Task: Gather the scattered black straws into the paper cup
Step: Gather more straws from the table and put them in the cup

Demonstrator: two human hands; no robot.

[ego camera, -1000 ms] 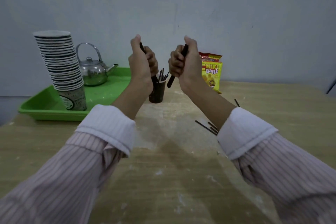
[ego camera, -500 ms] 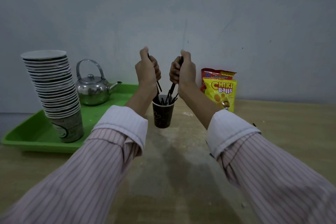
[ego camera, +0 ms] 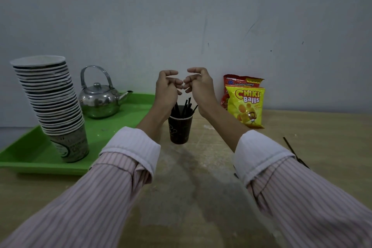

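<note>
A dark paper cup point(ego camera: 179, 130) stands upright on the wooden table, with several black straws point(ego camera: 186, 107) sticking out of its top. My left hand point(ego camera: 168, 88) and my right hand point(ego camera: 198, 84) hover just above the cup, fingers loosely curled and holding nothing, fingertips nearly touching each other. More black straws point(ego camera: 289, 146) lie on the table to the right, partly hidden behind my right sleeve.
A green tray point(ego camera: 36, 153) at the left carries a tall leaning stack of paper cups point(ego camera: 50, 106) and a steel kettle point(ego camera: 98, 98). Two snack bags point(ego camera: 244, 102) stand against the wall to the right of the cup.
Both hands gripped bundles of straws and lowered them into the cup. Now they have let go and the straws stand in the cup.
</note>
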